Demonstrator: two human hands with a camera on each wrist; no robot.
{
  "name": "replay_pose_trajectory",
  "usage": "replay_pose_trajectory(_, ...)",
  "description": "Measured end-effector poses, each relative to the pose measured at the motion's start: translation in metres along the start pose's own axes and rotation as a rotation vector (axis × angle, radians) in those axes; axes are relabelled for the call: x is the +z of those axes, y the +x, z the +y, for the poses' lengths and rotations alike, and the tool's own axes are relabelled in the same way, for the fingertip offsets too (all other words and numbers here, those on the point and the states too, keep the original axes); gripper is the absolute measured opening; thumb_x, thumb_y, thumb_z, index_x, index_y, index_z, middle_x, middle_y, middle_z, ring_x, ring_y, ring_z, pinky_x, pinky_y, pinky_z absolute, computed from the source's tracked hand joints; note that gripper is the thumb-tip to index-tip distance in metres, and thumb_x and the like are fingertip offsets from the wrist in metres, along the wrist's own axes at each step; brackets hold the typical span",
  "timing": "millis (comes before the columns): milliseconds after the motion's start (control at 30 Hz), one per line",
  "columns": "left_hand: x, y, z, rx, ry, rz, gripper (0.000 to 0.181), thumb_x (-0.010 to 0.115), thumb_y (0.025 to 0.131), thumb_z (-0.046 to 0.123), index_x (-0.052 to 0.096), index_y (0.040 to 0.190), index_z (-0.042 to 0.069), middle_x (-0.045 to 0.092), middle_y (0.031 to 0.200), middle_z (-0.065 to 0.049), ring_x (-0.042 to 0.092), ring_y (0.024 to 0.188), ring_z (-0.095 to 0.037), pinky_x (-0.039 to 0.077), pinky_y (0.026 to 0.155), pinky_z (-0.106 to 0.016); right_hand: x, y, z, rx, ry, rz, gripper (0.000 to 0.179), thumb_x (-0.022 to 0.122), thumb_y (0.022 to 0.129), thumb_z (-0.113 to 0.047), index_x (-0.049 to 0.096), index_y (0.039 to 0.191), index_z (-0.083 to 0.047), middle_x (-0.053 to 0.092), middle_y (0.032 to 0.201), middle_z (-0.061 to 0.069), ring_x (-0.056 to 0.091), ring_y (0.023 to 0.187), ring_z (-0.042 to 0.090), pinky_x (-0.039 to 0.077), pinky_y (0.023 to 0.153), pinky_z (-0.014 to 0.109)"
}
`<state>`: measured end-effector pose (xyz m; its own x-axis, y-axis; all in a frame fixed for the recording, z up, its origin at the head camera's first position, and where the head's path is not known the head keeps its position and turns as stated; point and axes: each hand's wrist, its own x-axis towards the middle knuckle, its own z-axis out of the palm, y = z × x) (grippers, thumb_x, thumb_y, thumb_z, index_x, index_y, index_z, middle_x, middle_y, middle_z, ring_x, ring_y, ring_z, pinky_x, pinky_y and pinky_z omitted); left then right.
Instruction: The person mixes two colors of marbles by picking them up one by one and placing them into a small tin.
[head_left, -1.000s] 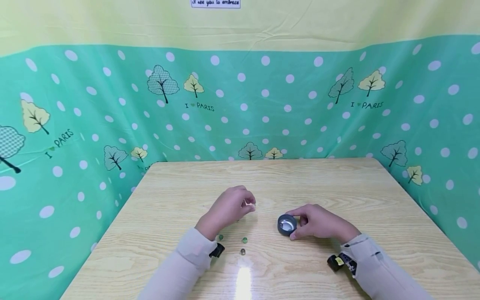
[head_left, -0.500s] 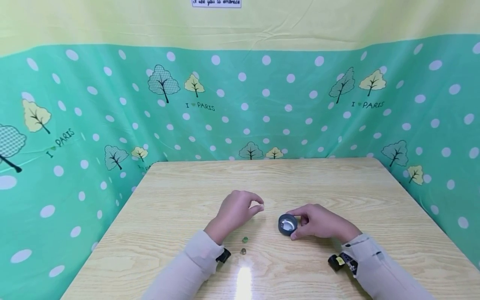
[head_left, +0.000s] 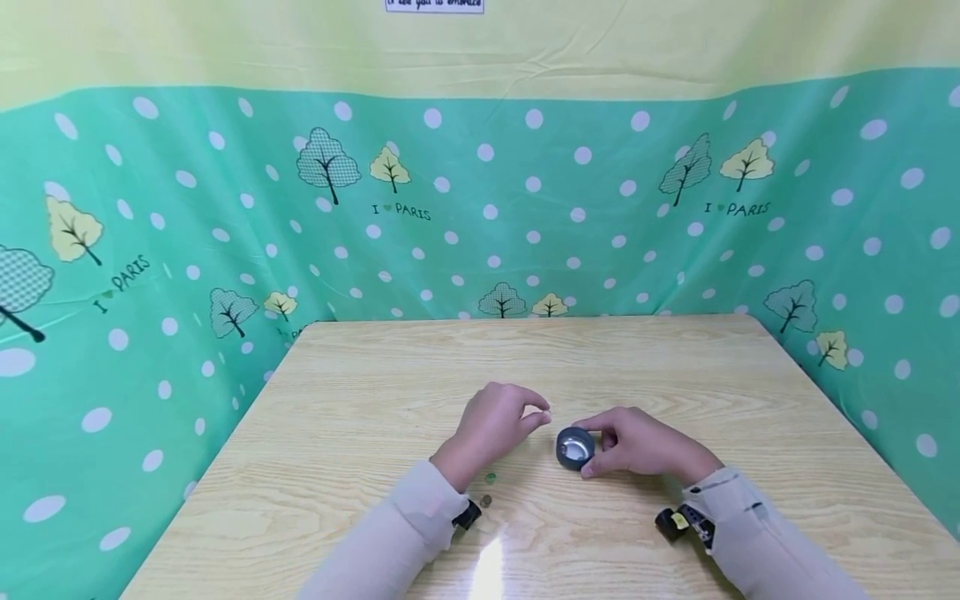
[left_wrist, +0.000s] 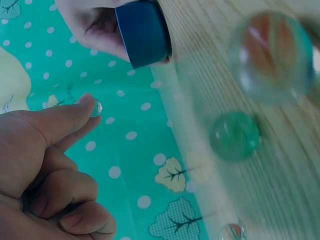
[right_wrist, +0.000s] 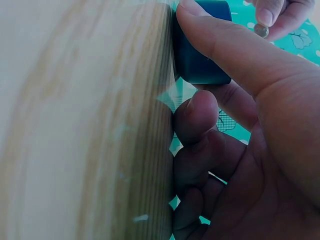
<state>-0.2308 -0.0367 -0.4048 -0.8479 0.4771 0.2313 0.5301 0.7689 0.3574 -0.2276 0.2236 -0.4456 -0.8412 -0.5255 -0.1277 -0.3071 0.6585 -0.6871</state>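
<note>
A clear glass marble (left_wrist: 97, 108) is up off the tabletop (head_left: 637, 358), near the dark blue-grey round cup (left_wrist: 142, 34), and this looks only partway done!
The left hand (head_left: 493, 423) has that marble pinched at thumb and forefinger tips, other fingers curled; the right hand (head_left: 637, 443) grips the upright cup between thumb and forefinger; what's inside its shiny interior, I can't tell. Left over, it seems: a green glass marble (left_wrist: 235, 136), a clear marble with orange-red swirls (left_wrist: 270, 57) and another swirled marble (left_wrist: 234, 232), all lying loose.
</note>
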Motion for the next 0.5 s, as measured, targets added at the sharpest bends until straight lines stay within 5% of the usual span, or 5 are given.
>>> replay_pose_trajectory(500,0.008,0.005,0.015,0.032,0.014,-0.037,0.016,0.072,0.098,0.033,0.082,0.109,0.025,0.079,0.106,0.008,0.073,0.094,-0.007,0.057,0.074,-0.025,-0.002,0.000,0.000,-0.021,0.007,-0.010,0.058,0.089,0.080,-0.042,0.069,0.133,-0.033,0.062,0.074,-0.002,0.053,0.062,0.012,0.043,0.054,0.026)
